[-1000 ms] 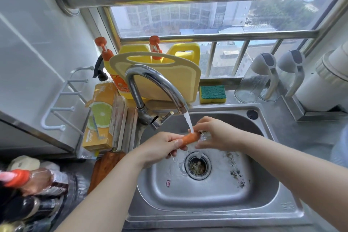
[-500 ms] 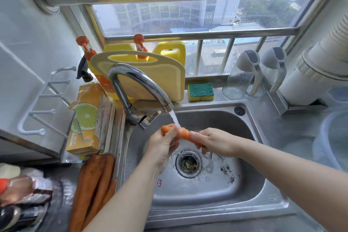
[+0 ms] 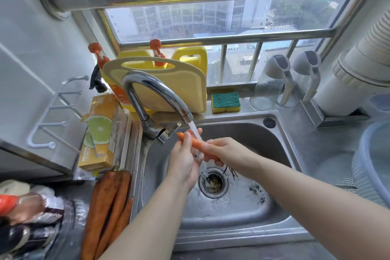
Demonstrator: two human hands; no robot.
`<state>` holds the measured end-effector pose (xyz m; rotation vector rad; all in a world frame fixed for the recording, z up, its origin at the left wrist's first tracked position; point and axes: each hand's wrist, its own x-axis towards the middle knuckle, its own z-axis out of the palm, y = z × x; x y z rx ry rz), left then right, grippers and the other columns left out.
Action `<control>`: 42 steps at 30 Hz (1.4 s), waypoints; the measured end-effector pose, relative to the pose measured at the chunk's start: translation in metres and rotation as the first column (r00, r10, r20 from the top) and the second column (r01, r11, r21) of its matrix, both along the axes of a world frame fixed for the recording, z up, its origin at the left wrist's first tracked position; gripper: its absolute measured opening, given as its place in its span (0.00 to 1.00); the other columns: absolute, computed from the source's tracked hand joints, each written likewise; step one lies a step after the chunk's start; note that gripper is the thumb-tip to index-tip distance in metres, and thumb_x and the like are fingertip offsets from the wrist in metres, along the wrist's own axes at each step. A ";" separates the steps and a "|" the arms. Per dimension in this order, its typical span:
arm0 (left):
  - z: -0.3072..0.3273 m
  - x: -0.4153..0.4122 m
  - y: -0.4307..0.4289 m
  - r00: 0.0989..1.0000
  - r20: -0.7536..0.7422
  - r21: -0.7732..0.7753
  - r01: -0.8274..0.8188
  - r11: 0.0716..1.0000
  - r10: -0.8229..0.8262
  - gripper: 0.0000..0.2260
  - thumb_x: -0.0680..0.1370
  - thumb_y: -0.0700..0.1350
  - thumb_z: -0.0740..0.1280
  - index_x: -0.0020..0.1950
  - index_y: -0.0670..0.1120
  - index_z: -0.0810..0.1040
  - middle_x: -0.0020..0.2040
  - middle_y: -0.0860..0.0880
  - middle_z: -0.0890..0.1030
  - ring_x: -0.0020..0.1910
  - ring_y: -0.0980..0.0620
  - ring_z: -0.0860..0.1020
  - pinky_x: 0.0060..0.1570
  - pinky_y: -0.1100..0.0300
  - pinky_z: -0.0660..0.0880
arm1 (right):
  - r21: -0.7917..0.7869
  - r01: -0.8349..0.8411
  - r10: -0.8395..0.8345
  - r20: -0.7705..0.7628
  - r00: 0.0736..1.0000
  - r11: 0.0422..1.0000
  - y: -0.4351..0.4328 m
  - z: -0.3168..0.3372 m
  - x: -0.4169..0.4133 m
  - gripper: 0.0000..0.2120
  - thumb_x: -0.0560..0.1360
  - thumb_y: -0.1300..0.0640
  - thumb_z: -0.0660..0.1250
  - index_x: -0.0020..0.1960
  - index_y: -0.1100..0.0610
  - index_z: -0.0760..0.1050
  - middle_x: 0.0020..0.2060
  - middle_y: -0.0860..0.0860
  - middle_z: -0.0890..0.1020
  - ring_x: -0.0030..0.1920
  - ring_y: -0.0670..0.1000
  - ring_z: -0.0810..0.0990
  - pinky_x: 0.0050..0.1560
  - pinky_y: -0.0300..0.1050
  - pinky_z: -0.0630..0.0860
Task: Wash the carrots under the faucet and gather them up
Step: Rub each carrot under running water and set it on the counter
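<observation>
While both the left hand [image 3: 185,160] and right hand [image 3: 223,150] grip one carrot [image 3: 197,144] under the faucet [image 3: 156,88], several carrots [image 3: 107,207] (apparently unwashed) wait beside the sink [image 3: 242,232].

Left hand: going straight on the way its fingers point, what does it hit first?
Probably the faucet spout tip and its water stream: the left hand, gripping the carrot, points up and away at them. Depth is unclear; it might pass below and reach the yellow cutting board.
</observation>
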<state>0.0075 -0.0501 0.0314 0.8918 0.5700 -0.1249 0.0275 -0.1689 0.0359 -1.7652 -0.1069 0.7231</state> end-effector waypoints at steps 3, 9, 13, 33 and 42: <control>0.004 0.001 0.006 0.999 0.014 -0.022 0.038 0.999 -0.037 0.12 0.83 0.46 0.53 0.50 0.50 0.76 0.51 0.52 0.81 0.46 0.55 0.79 0.49 0.52 0.74 | 0.226 0.043 0.010 -0.230 0.973 0.973 -0.004 -0.001 0.003 0.14 0.80 0.61 0.59 0.60 0.67 0.76 0.37 0.54 0.72 0.32 0.45 0.65 0.32 0.35 0.63; -0.005 -0.003 0.001 0.947 0.113 0.149 0.284 0.947 -0.302 0.13 0.81 0.42 0.58 0.66 0.49 0.68 0.58 0.54 0.79 0.45 0.57 0.78 0.48 0.58 0.75 | 0.085 0.277 -0.231 -0.353 0.907 0.957 -0.004 0.001 0.001 0.16 0.79 0.47 0.61 0.48 0.60 0.78 0.31 0.52 0.75 0.24 0.45 0.63 0.27 0.37 0.59; -0.015 -0.003 -0.011 0.959 0.063 0.337 0.240 0.910 -0.276 0.12 0.82 0.44 0.57 0.66 0.46 0.67 0.50 0.50 0.82 0.27 0.57 0.69 0.29 0.67 0.72 | 0.122 0.253 -0.177 -0.435 0.883 0.960 0.001 0.002 -0.004 0.18 0.81 0.45 0.54 0.43 0.57 0.70 0.27 0.51 0.71 0.19 0.44 0.61 0.27 0.39 0.60; -0.003 0.009 -0.023 0.999 -0.015 0.265 0.033 0.964 -0.030 0.12 0.82 0.35 0.52 0.46 0.50 0.69 0.35 0.48 0.67 0.29 0.55 0.69 0.33 0.62 0.73 | -0.072 -0.069 0.060 -0.129 0.990 0.995 0.001 0.002 -0.022 0.19 0.82 0.48 0.52 0.37 0.55 0.69 0.25 0.48 0.68 0.22 0.44 0.64 0.25 0.38 0.61; -0.017 0.019 -0.005 0.951 -0.280 -0.289 0.046 0.956 -0.130 0.15 0.79 0.42 0.51 0.31 0.49 0.61 0.20 0.52 0.65 0.23 0.56 0.66 0.32 0.64 0.63 | -0.637 -0.197 0.407 0.200 0.891 0.745 -0.019 -0.011 -0.030 0.09 0.81 0.50 0.55 0.50 0.55 0.65 0.52 0.58 0.79 0.46 0.57 0.75 0.43 0.47 0.66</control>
